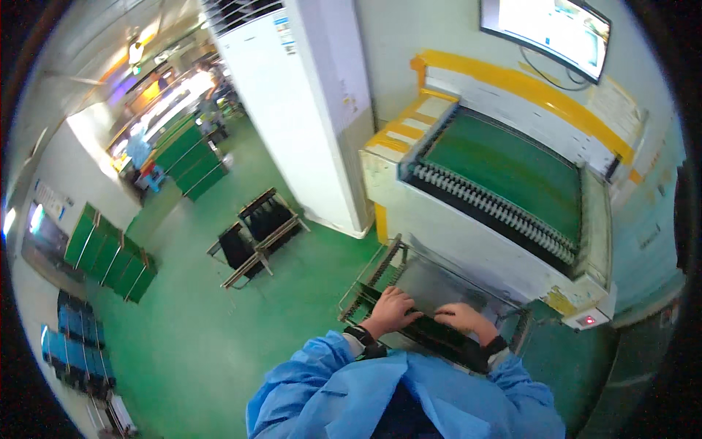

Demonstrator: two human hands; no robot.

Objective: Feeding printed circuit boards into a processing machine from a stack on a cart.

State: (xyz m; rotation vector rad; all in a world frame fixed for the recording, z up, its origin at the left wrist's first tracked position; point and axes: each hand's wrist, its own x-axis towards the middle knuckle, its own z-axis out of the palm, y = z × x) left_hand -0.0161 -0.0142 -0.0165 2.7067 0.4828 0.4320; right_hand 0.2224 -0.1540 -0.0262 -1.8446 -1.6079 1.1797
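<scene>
Hands, two, bare: left hand (pixel 393 312), fingers half curled over the dark panels (pixel 442 337); right hand (pixel 466 320), fingers loosely bent at the same panels. Fingertips partly hidden; whether either grips cannot be told.
Dark panels: at the near side of the wire rack (pixel 387 265); count indiscernible, partly covered by hands.
Wire rack: one, near edge obscured.
White machine (pixel 453 228): one, just beyond the rack.
Monitor (pixel 556 33): one, above and beyond the rack, top cut off.
Black-filled stands (pixel 267 219): two, left of the rack.
Green-panel stacks (pixel 110 256): two, farther left of the rack.
</scene>
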